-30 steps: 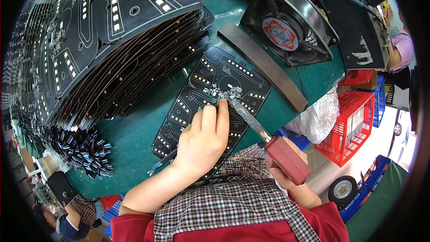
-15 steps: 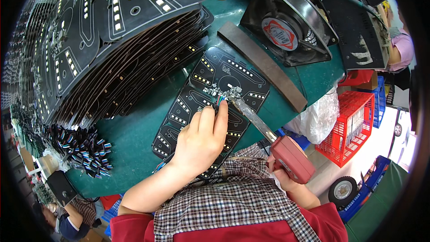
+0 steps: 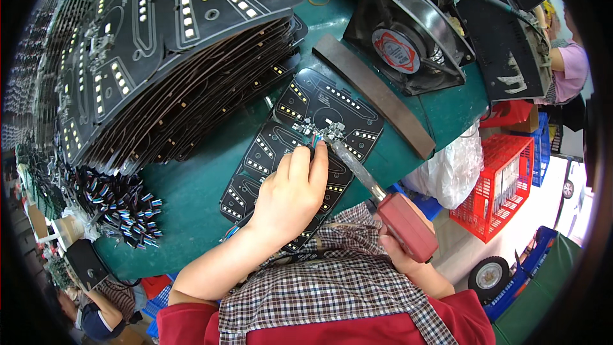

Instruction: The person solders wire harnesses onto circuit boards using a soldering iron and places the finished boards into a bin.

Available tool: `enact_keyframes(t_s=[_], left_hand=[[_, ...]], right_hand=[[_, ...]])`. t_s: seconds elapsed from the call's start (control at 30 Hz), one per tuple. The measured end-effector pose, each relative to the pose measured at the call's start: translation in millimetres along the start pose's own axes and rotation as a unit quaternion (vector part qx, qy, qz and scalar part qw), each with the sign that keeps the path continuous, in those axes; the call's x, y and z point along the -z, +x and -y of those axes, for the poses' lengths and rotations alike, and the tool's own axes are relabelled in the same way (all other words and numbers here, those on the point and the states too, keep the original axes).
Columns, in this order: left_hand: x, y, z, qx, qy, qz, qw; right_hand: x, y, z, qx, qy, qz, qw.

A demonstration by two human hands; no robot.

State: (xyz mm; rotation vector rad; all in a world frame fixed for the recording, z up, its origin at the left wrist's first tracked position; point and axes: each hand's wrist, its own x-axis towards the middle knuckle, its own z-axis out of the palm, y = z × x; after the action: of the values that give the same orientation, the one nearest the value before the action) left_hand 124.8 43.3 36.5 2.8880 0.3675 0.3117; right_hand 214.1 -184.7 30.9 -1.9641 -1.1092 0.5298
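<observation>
Soldering iron in the right hand, grip closed round its red handle, tip at the black circuit board. Left hand pinches coloured wires onto it.

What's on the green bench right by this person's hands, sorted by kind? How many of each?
Black circuit board under the hands: 1
Soldering iron, red handle, in the right hand: 1
Fan: 1
Grey bar: 1
Stacks of black boards: 1
Total: 5

Board stack left, fan right
</observation>
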Motion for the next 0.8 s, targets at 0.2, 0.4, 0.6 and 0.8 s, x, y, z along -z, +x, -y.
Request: enact_keyframes(t_s=[0.2,0.4,0.6,0.8], left_hand=[[0,-2,-3,0.026,-0.013,0.020,0.999],[19,-37,-19,0.034,0.020,0.058,0.998],[23,-64,-20,0.057,-0.014,0.035,0.998],[16,-25,-11,0.070,-0.015,0.018,0.997]], right_hand=[[-2,-14,15,-0.162,0.434,-0.091,0.882],[-3,-30,21,-0.110,0.425,-0.156,0.885],[-10,-33,15,-0.098,0.348,-0.117,0.925],[-22,-9,14,-0.067,0.318,-0.106,0.940]])
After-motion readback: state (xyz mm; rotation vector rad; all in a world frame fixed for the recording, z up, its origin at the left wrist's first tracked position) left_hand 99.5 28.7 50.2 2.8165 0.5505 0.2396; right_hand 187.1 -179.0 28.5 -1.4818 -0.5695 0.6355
